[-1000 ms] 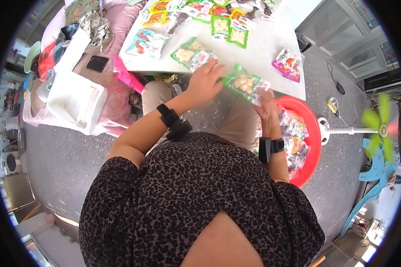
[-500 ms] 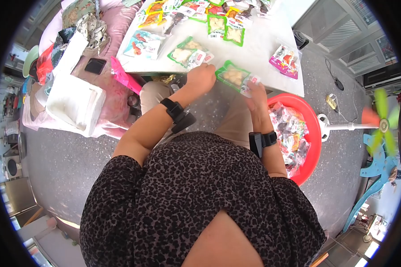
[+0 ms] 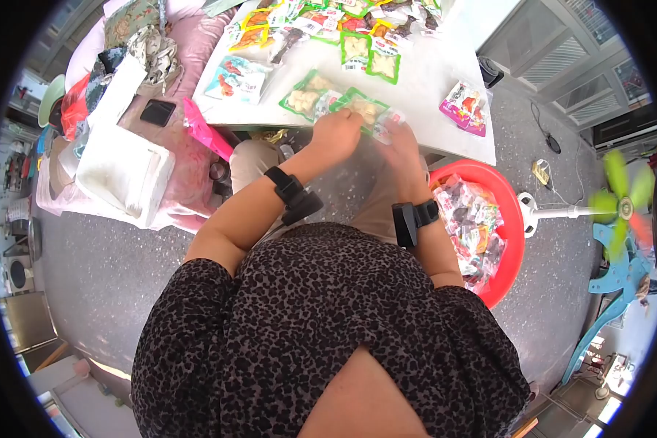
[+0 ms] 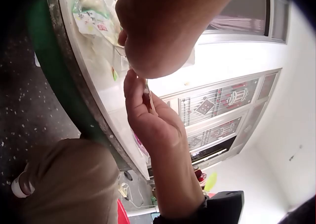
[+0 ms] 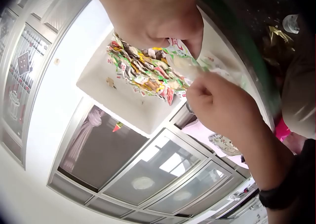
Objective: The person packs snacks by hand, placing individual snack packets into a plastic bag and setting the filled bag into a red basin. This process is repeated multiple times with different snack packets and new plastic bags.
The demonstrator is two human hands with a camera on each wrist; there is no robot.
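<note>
A clear, green-edged packet of pale pieces (image 3: 366, 109) is held between both hands at the table's front edge. The curled left hand (image 3: 336, 136) pinches its left, near edge, and the right hand (image 3: 403, 152), slightly blurred, grips its right end. Just left of it lies a similar green-edged packet (image 3: 304, 97), the two close together or overlapping. In the left wrist view the right hand (image 4: 154, 120) has thumb and fingers closed on a thin edge. The right wrist view has the left hand (image 5: 222, 103) curled at the packet, beside the right hand (image 5: 153, 16).
Many colourful packets (image 3: 328, 20) lie at the white table's (image 3: 431, 80) far side, a blue-white one (image 3: 238, 79) at left, a purple one (image 3: 465, 108) at right. A red tub (image 3: 517, 241) of packets stands on the floor at right, near a fan (image 3: 625, 208). A white foam box (image 3: 117, 175) is at left.
The left hand, spread open earlier, has curled onto the packet's edge. The right hand has brought the packet left and further over the table, close to the other green-edged one.
</note>
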